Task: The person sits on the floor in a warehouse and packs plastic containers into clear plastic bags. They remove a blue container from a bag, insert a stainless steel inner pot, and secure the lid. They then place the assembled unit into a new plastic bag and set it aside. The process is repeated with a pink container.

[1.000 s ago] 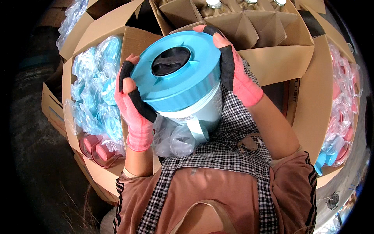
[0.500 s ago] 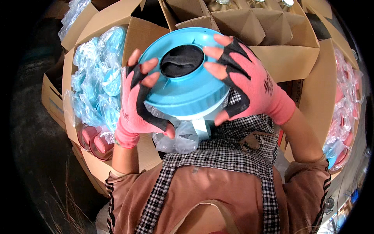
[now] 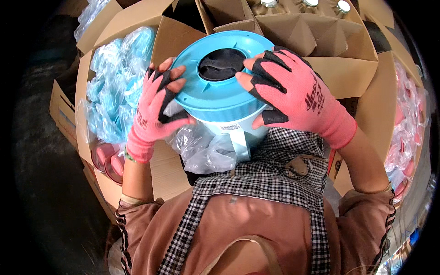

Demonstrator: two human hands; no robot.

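Observation:
A light-blue jug (image 3: 257, 134) with a side handle (image 3: 240, 144) stands upright against my checkered apron. On top of it sits a wide blue lid (image 3: 211, 100) with a round black centre piece (image 3: 222, 64). My left hand (image 3: 153, 107) grips the lid's left rim, its fingers on top and the thumb at the side. Across the right rim lies my right hand (image 3: 300, 96), fingertips near the black centre and thumb lower down. Both wear pink and black gloves with bare fingertips. A clear plastic bag (image 3: 204, 149) is bunched beside the jug's handle; the jug's base is hidden.
On the left, a cardboard box (image 3: 82, 91) holds blue items in clear bags (image 3: 112, 87) and pink cups (image 3: 117, 165). Beyond the jug is a divided carton (image 3: 339, 71) with several white-capped bottles (image 3: 343, 7). Bagged pink items (image 3: 402, 121) fill a box at right.
The jug and lid have shifted slightly right and tipped more level, showing more of the body and handle. My right hand moved right; my left hand slid a little down and outward.

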